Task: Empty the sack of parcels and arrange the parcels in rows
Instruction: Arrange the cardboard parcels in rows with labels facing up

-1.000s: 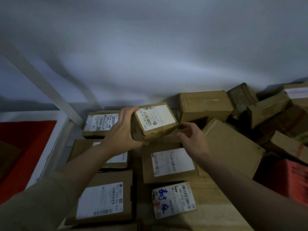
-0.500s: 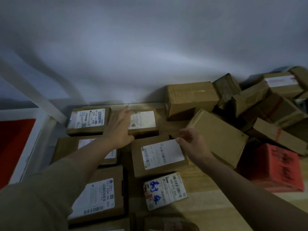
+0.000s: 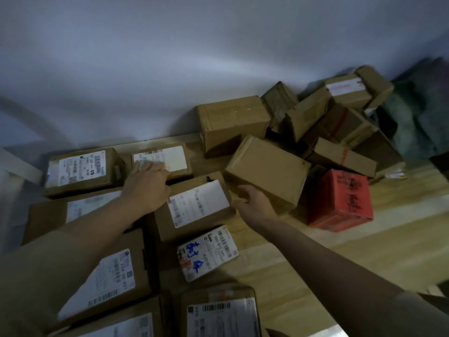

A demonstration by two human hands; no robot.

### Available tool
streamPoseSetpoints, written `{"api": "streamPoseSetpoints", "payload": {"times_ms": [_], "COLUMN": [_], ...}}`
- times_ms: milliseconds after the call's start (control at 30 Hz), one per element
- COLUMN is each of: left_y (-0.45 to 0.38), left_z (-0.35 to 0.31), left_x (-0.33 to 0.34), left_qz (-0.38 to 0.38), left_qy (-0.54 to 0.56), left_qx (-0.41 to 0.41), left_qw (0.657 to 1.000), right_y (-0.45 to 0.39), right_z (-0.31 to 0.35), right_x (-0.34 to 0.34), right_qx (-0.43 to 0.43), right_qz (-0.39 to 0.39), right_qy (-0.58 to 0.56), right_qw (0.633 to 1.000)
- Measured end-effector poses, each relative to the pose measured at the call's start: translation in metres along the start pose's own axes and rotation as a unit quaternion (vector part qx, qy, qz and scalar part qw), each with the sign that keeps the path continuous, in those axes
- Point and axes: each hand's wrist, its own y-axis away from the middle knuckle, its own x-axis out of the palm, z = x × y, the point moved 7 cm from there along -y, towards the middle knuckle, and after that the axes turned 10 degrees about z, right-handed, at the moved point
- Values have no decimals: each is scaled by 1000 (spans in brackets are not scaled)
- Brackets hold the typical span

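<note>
A small brown cardboard parcel with a white label (image 3: 161,161), lying in the back row on the light wooden counter (image 3: 364,251) near the white wall (image 3: 194,57), is being pressed flat by the left hand (image 3: 147,183), its fingers (image 3: 155,166) straight. A large plain brown cardboard box (image 3: 267,172), tilted beside a red box (image 3: 340,199), is being touched by the right hand (image 3: 255,203), fingers loosely spread. A dark green sack (image 3: 418,117) is lying behind the heaped parcels at the far right.
</note>
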Motion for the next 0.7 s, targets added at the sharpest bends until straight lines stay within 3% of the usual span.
{"api": "streamPoseSetpoints", "payload": {"times_ms": [67, 167, 300, 367, 433, 500, 567, 700], "left_y": [7, 19, 29, 26, 17, 1, -16, -35], "left_z": [-13, -39, -77, -109, -140, -160, -173, -179], "left_x": [-1, -6, -12, -17, -21, -22, -19, -9], "left_qz": [-12, -25, -31, -28, -20, -5, 17, 52], "left_qy": [44, 88, 145, 207, 313, 393, 410, 473], "left_qx": [-4, -3, -21, -6, -10, -42, -69, -124], "left_qw": [999, 996, 989, 978, 949, 919, 909, 871], "right_y": [2, 0, 2, 10, 24, 31, 24, 7], "right_z": [8, 12, 0, -19, -41, -60, -76, -89], "right_x": [17, 20, -26, -61, -90, -106, -110, -109], "right_qx": [-19, -61, -119, -127, -135, -133, -94, -9], "right_qz": [94, 109, -16, -98, -164, -186, -138, 9], "right_qy": [-12, 2, 12, -58, -128, -101, -100, -296], "right_qw": [995, 992, 993, 985, 969, 968, 981, 955]}}
